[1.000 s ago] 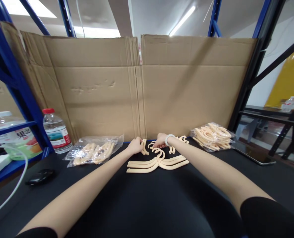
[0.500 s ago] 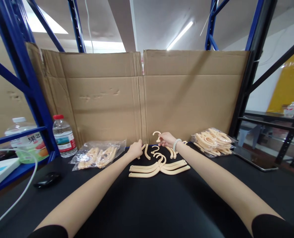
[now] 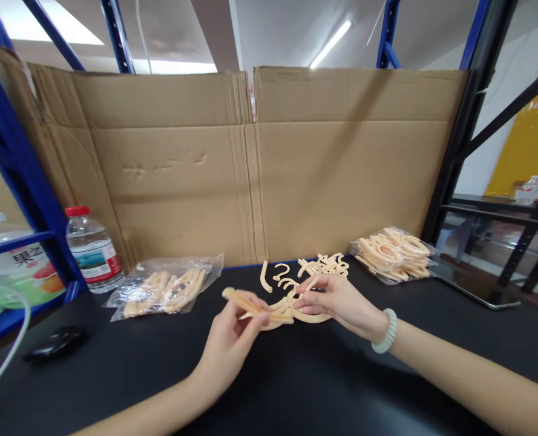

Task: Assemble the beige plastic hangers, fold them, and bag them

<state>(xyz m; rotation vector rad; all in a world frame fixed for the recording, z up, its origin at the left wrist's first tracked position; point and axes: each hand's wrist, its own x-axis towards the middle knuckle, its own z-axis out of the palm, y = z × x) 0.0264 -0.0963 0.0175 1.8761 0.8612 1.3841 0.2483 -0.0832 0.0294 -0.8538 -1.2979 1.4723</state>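
My left hand grips a cream plastic hanger arm, held at a slant above the table. Opposite it, my right hand has its fingers pinched on a small cream hanger hook, partly covered by the fingers. Beneath both hands lie assembled hangers, overlapping and partly hidden. Just beyond them are a loose hanger arm and a loose hook. A heap of loose hanger parts lies behind my right hand.
Clear bags of hanger parts lie at left and right. A water bottle and a black mouse are on the left, a dark flat device on the right. Cardboard walls the table's back edge.
Both hands have come back from the table's far side, the left with a hanger arm, the right with a hook. The view has shifted, and the heap behind my right hand now shows.
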